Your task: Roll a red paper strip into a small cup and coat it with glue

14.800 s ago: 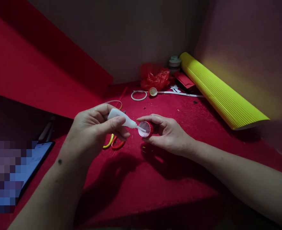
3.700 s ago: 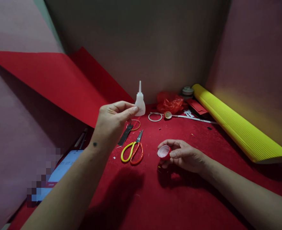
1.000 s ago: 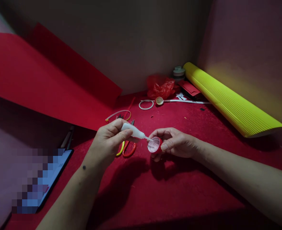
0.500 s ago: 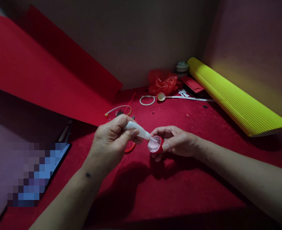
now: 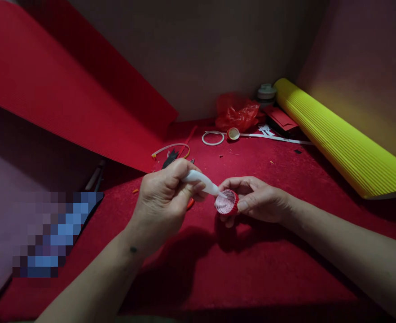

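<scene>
My left hand (image 5: 169,190) is closed around a white glue bottle (image 5: 204,183), tilted down to the right. Its thin nozzle reaches into the mouth of a small red ribbed paper cup (image 5: 232,207), whose inside is whitish with ring-like ridges. Whether glue is coming out cannot be made out. My right hand (image 5: 257,199) grips the cup from the right, thumb on its near side and fingers behind and beneath it. Partly hidden behind my left hand are scissors with a red handle (image 5: 190,204).
A large red corrugated sheet (image 5: 83,103) leans at the left, and a yellow corrugated roll (image 5: 346,139) lies at the right. Toward the back are a red plastic bag (image 5: 238,114), a lidded jar (image 5: 266,92), a white ring (image 5: 213,138), a small round cup (image 5: 233,133) and paper strips (image 5: 279,138).
The whole scene has shifted slightly to the right in view. Both hands keep their holds, and the nozzle stays inside the cup.
</scene>
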The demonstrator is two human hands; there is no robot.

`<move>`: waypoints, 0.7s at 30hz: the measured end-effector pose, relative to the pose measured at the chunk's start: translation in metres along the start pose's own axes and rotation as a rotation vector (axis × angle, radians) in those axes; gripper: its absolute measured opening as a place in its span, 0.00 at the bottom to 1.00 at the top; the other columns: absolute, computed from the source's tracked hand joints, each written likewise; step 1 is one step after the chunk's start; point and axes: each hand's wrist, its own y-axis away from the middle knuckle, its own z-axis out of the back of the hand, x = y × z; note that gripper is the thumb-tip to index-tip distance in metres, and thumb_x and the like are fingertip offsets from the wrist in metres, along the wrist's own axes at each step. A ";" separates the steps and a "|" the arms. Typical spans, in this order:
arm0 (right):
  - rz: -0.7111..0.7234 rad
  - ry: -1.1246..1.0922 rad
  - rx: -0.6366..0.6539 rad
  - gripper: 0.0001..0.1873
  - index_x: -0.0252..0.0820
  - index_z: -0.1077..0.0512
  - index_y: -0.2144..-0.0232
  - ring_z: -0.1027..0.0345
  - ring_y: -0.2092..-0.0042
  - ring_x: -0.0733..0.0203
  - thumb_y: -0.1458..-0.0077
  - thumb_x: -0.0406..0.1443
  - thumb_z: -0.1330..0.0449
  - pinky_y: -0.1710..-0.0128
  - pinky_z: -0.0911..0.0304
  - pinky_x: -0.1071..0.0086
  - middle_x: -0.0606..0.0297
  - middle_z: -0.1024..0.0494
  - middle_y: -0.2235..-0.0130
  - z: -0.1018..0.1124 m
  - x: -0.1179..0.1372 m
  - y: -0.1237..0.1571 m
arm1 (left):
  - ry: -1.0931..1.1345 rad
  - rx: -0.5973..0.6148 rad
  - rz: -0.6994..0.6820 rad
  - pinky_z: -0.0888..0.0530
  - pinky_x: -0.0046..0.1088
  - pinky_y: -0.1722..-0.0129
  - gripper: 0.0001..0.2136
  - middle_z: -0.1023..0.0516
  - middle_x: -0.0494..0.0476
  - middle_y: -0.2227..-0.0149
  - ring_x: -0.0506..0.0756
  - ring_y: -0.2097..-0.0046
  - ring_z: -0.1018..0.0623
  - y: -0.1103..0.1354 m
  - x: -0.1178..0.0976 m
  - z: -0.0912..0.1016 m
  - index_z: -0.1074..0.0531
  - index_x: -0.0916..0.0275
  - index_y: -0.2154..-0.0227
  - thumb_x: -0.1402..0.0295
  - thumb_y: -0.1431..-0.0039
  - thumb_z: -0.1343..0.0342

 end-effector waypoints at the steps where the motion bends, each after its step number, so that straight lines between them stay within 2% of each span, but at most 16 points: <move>1: 0.001 0.000 0.003 0.20 0.33 0.29 0.59 0.23 0.67 0.56 0.59 0.27 0.35 0.66 0.28 0.63 0.57 0.21 0.67 0.000 0.000 0.000 | -0.013 0.006 0.002 0.30 0.22 0.75 0.02 0.21 0.51 0.76 0.50 0.75 0.23 0.000 0.001 0.000 0.27 0.62 0.72 0.74 0.46 0.44; 5: 0.000 0.002 0.006 0.20 0.33 0.30 0.59 0.23 0.67 0.56 0.58 0.27 0.35 0.66 0.28 0.63 0.57 0.21 0.67 -0.001 0.000 -0.001 | -0.064 0.005 -0.011 0.30 0.24 0.74 0.03 0.22 0.52 0.75 0.51 0.74 0.24 0.002 -0.002 0.000 0.28 0.62 0.73 0.74 0.45 0.45; 11: -0.003 0.018 -0.004 0.20 0.33 0.29 0.60 0.24 0.67 0.56 0.59 0.29 0.33 0.67 0.28 0.63 0.58 0.22 0.67 -0.001 0.000 -0.001 | -0.206 0.002 -0.127 0.34 0.24 0.75 0.04 0.25 0.50 0.78 0.49 0.77 0.29 0.005 -0.004 -0.001 0.29 0.61 0.73 0.74 0.46 0.45; 21: 0.000 0.022 0.001 0.18 0.32 0.28 0.61 0.24 0.66 0.57 0.58 0.28 0.34 0.66 0.28 0.64 0.57 0.22 0.66 -0.001 0.000 -0.001 | -0.280 0.050 -0.181 0.32 0.23 0.74 0.04 0.25 0.51 0.76 0.49 0.75 0.27 0.006 -0.002 -0.003 0.31 0.61 0.72 0.74 0.43 0.47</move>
